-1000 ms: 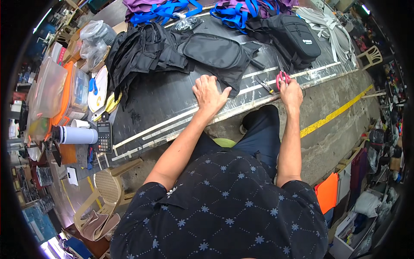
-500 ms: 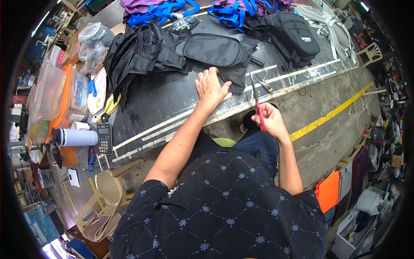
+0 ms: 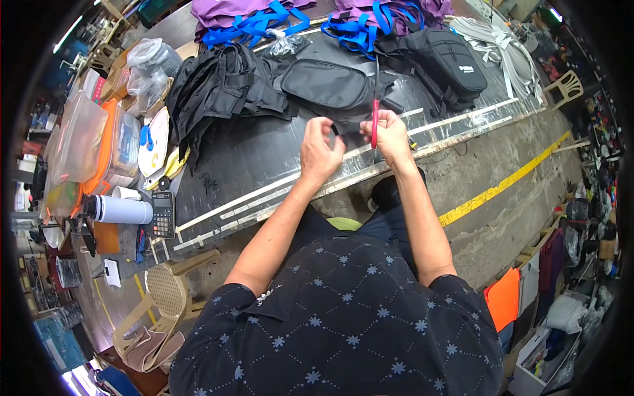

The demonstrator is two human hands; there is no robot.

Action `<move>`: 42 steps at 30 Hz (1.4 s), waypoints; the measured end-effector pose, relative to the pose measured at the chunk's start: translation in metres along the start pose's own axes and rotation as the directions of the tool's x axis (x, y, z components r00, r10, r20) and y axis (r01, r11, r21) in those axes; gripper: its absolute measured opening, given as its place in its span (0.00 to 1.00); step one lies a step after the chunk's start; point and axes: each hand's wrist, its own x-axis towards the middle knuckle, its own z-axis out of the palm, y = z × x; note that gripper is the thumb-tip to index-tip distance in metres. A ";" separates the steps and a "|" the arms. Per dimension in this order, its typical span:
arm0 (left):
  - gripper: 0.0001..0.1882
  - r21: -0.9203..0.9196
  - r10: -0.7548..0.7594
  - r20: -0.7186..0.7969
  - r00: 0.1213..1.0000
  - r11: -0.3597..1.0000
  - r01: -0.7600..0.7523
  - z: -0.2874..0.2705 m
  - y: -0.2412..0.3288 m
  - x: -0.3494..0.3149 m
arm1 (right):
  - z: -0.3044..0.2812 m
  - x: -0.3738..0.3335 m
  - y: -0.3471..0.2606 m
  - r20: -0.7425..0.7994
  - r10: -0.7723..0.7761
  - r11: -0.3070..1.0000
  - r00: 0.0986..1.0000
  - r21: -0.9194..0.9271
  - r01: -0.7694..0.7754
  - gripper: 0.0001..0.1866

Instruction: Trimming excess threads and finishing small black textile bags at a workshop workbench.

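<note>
In my right hand (image 3: pixel 391 136) is a pair of scissors (image 3: pixel 375 125) with red handles, blades pointing away toward the far side of the table. My left hand (image 3: pixel 321 153) is just left of it with fingers curled. A small dark bit shows by its thumb, too small to make out. Beyond both hands lies a black fabric bag piece (image 3: pixel 327 84) with a rounded, padded panel. Its lower part is partly hidden behind my hands.
A black pile of bag parts (image 3: pixel 224 89) lies left, a finished-looking black bag (image 3: pixel 449 69) right. Blue straps (image 3: pixel 254 23) with purple fabric and grey webbing (image 3: pixel 505 56) lie farther back. A calculator (image 3: pixel 163 214) and a bottle (image 3: pixel 122 210) stand at the left edge.
My left hand has lifted off the bag piece, drawn nearer and curled its fingers. My right hand has moved left and farther forward with the scissors, close to the left hand.
</note>
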 end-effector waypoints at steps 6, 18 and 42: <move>0.13 -0.655 -0.383 0.712 0.589 -0.057 0.754 -0.016 0.012 0.004 | 0.007 -0.003 -0.019 0.011 0.018 0.987 1.000 0.159 -0.020 0.17; 0.09 -0.656 -0.112 0.117 0.987 0.737 0.162 -0.006 0.013 0.070 | -0.009 -0.011 -0.052 0.126 -0.060 0.992 0.990 0.122 0.045 0.10; 0.03 -0.825 -0.018 0.017 1.000 0.565 0.025 0.007 0.013 0.091 | -0.069 0.066 -0.166 0.575 0.287 0.665 0.766 -0.696 0.273 0.15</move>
